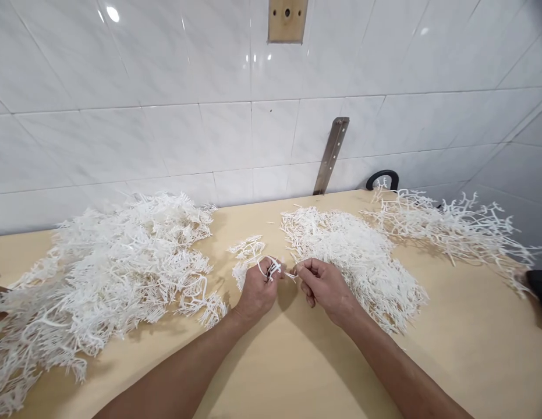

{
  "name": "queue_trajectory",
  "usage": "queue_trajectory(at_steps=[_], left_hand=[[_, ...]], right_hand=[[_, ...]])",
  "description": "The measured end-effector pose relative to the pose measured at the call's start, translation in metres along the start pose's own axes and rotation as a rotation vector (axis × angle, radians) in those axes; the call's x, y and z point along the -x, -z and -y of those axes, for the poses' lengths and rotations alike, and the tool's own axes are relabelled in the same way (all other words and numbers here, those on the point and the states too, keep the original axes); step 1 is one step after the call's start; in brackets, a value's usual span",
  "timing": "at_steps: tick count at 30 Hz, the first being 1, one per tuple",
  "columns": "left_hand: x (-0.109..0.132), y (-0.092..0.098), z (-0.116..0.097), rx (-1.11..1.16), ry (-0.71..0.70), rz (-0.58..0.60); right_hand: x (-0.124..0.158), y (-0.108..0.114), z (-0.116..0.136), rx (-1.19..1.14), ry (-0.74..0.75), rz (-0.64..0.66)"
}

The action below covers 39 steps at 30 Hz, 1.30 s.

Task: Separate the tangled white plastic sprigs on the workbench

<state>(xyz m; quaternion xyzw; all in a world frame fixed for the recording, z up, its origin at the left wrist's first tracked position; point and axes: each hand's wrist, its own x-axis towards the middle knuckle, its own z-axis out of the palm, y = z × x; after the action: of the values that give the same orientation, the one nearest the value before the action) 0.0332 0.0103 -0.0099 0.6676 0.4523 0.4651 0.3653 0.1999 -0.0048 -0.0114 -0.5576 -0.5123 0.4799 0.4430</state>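
Note:
My left hand (258, 289) is closed around a white branched plastic piece (273, 268), whose thin curved arms stick out above the fingers. Close by on the right, my right hand (322, 285) pinches at the tip of a thin white sprig (291, 276) between thumb and forefinger. Whether that sprig is still joined to the branched piece cannot be made out. Just behind my left hand lies a small cluster of white sprigs (248, 249). A heap of short white sprigs (353, 244) spreads beyond my right hand.
A large pile of white branched pieces (135, 273) covers the table's left side. Barer white branches (445, 227) lie at the back right. A metal strip (332, 156) leans on the tiled wall (174, 139), near a black curved handle (383, 174). A black object (539, 286) sits at the right edge.

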Motion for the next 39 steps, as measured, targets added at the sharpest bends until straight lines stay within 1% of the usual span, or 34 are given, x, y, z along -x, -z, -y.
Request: queue_trajectory(at_steps=[5, 10, 15, 20, 25, 28, 31, 35, 37, 39], left_hand=[[-0.0026, -0.0013, 0.0005, 0.096, 0.077, 0.006], [-0.0029, 0.0006, -0.0031, 0.115, 0.052, 0.054], [-0.0029, 0.0010, -0.0021, 0.063, 0.062, 0.034], [-0.0030, -0.0001, 0.0008, 0.094, 0.069, 0.082], [-0.0026, -0.0006, 0.0033, 0.074, 0.026, 0.080], [-0.0022, -0.0006, 0.0020, 0.039, 0.038, 0.073], [-0.0008, -0.0003, -0.0013, -0.002, 0.044, 0.062], [0.0029, -0.0007, -0.0037, -0.036, -0.023, 0.070], [0.0046, -0.0014, -0.0028, -0.040, -0.045, 0.033], [0.0055, -0.0023, -0.0006, -0.015, -0.036, -0.011]], right_hand=[[0.0027, 0.0000, 0.0065, -0.099, -0.047, 0.089], [0.0048, -0.0019, 0.0099, -0.114, -0.128, 0.236], [0.0050, -0.0019, 0.0098, -0.092, -0.145, 0.240], [0.0045, -0.0023, 0.0076, -0.132, -0.161, 0.270], [0.0047, -0.0037, 0.0095, -0.101, -0.172, 0.236], [0.0045, -0.0051, 0.0105, -0.038, -0.173, 0.196], [0.0033, -0.0067, 0.0079, 0.031, -0.139, 0.150], [0.0010, -0.0084, 0.0046, 0.074, -0.120, 0.152], [0.0006, -0.0084, 0.0059, 0.119, -0.140, 0.128], [0.0016, -0.0073, 0.0100, 0.195, -0.157, 0.060]])
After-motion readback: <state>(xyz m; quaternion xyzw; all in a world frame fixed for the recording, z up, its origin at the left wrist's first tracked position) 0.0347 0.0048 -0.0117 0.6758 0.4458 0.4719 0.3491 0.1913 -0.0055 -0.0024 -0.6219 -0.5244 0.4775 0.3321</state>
